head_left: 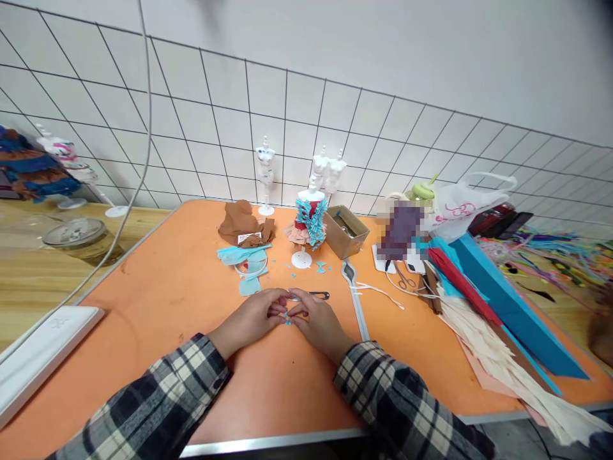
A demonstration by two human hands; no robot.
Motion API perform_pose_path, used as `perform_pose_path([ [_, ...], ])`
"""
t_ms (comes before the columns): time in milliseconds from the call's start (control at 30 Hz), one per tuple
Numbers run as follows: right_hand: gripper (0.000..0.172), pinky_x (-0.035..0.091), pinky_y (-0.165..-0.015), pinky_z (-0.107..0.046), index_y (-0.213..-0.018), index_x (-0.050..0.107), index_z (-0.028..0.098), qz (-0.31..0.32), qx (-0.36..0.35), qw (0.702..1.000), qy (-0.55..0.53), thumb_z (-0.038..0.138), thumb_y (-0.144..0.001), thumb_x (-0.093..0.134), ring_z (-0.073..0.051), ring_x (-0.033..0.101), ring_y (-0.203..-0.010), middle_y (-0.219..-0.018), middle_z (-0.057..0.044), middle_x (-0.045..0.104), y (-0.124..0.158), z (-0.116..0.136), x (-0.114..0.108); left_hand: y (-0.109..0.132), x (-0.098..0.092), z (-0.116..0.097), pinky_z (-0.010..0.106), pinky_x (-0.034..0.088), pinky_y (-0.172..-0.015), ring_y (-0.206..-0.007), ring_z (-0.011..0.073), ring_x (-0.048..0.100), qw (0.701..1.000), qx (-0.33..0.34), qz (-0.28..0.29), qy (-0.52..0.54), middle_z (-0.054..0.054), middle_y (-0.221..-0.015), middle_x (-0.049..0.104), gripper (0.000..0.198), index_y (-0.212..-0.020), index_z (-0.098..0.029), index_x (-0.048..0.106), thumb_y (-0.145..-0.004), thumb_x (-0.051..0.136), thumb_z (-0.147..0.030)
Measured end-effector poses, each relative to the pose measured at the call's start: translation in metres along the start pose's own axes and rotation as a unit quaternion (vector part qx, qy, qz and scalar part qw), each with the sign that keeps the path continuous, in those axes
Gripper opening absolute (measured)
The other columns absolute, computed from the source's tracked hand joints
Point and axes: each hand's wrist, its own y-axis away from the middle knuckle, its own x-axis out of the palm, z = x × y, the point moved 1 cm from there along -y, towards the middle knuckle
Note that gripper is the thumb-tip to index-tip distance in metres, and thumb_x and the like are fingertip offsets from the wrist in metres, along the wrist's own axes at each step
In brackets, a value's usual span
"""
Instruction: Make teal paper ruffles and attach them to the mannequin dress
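My left hand [256, 317] and my right hand [317, 321] rest together on the orange table [182, 300], fingers pinched on a small blue scrap of paper [287, 317] between them. Just beyond my fingertips lies a pair of scissors [317, 295]. Farther back stands a small white mannequin [309, 225] dressed in blue, red and pink ruffles. Blue paper pieces [242, 254] and tiny blue scraps [320, 266] lie around its base.
Brown cloth [243, 222] and an open cardboard box [345, 231] flank the mannequin. Bare white mannequins [265, 172] stand by the grid wall. Blue, red and cream paper sheets [483, 300] pile at right. A white tray [41, 348] and glass jar [81, 237] sit at left.
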Motion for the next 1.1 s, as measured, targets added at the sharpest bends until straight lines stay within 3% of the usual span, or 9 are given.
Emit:
perform_pose_path([
  [167,0.057,0.048,-0.089,-0.034,-0.132,0.046,0.026,-0.026,0.013,0.999,-0.018,0.009,-0.08,0.064,-0.017,0.066,-0.097,-0.1,0.001,0.074,0.004,0.001,-0.006,0.003,-0.014,-0.007,0.04,0.05,-0.093,-0.107,0.0245,0.059,0.994,0.017,-0.017,-0.104,0.008,-0.118,0.06,0.049,-0.123,-0.023,0.054,-0.076,0.066,-0.02],
  [333,0.053,0.048,-0.088,-0.033,-0.131,0.047,0.026,-0.045,0.022,0.998,-0.025,0.009,-0.082,0.06,-0.016,0.067,-0.092,-0.095,0.002,0.075,0.002,-0.002,-0.007,0.003,-0.023,-0.007,0.031,0.05,-0.076,-0.084,0.0181,0.061,0.994,-0.034,0.001,-0.106,0.004,-0.094,0.063,0.037,-0.119,-0.021,0.054,-0.082,0.054,-0.018],
  [467,0.057,0.045,-0.09,-0.033,-0.133,0.046,0.026,-0.01,-0.01,1.0,-0.003,0.01,-0.081,0.063,-0.017,0.064,-0.096,-0.1,0.001,0.074,-0.007,0.001,-0.003,0.005,-0.028,-0.019,0.027,0.042,-0.063,-0.071,0.0167,0.057,0.984,-0.076,-0.001,-0.16,0.001,-0.081,0.061,0.012,-0.094,-0.02,0.055,-0.086,0.053,-0.028],
  [633,0.057,0.044,-0.09,-0.034,-0.134,0.046,0.024,0.03,-0.039,0.997,0.052,0.012,-0.082,0.065,-0.019,0.061,-0.094,-0.094,0.001,0.073,-0.017,0.009,0.003,0.009,-0.029,-0.035,0.026,0.037,-0.06,-0.069,0.0167,0.054,0.971,-0.077,0.08,-0.21,-0.002,-0.082,0.06,0.033,-0.091,-0.021,0.053,-0.072,0.071,-0.041],
  [733,0.052,0.046,-0.085,-0.034,-0.131,0.049,0.022,0.024,-0.061,0.995,0.074,0.008,-0.083,0.06,-0.019,0.061,-0.088,-0.088,0.0,0.071,-0.016,0.01,0.005,0.008,-0.022,-0.036,0.027,0.035,-0.06,-0.071,0.0183,0.054,0.964,-0.076,0.06,-0.248,-0.001,-0.082,0.062,0.039,-0.087,-0.021,0.054,-0.069,0.073,-0.051],
  [800,0.046,0.047,-0.082,-0.034,-0.128,0.05,0.022,-0.023,-0.087,0.993,0.072,0.01,-0.084,0.059,-0.019,0.062,-0.087,-0.089,-0.001,0.071,-0.011,0.009,0.0,0.007,-0.015,-0.034,0.028,0.037,-0.062,-0.078,0.0206,0.056,0.963,-0.064,0.039,-0.26,0.0,-0.085,0.063,0.041,-0.092,-0.022,0.058,-0.071,0.072,-0.053],
  [900,0.04,0.049,-0.077,-0.033,-0.125,0.05,0.024,-0.191,-0.11,0.974,0.045,0.016,-0.087,0.058,-0.017,0.063,-0.081,-0.088,-0.001,0.071,-0.005,0.007,-0.023,0.006,-0.004,-0.028,0.03,0.04,-0.071,-0.087,0.0211,0.059,0.967,-0.008,0.042,-0.25,0.001,-0.091,0.067,0.026,-0.099,-0.025,0.063,-0.081,0.068,-0.043],
  [1000,0.04,0.049,-0.077,-0.032,-0.123,0.047,0.023,-0.406,-0.082,0.91,0.028,0.021,-0.086,0.062,-0.015,0.064,-0.074,-0.084,0.001,0.071,-0.013,0.007,-0.067,0.0,-0.002,-0.021,0.029,0.042,-0.075,-0.087,0.0181,0.061,0.969,0.043,0.071,-0.232,0.0,-0.088,0.069,0.012,-0.088,-0.025,0.066,-0.091,0.055,-0.03],
  [1100,0.044,0.048,-0.075,-0.031,-0.124,0.046,0.02,-0.472,-0.036,0.88,0.045,0.027,-0.085,0.064,-0.016,0.066,-0.076,-0.087,-0.002,0.073,-0.041,0.004,-0.117,-0.011,-0.012,-0.013,0.029,0.045,-0.076,-0.088,0.018,0.061,0.969,0.055,0.003,-0.239,0.002,-0.091,0.07,0.016,-0.091,-0.023,0.067,-0.093,0.052,-0.028],
])
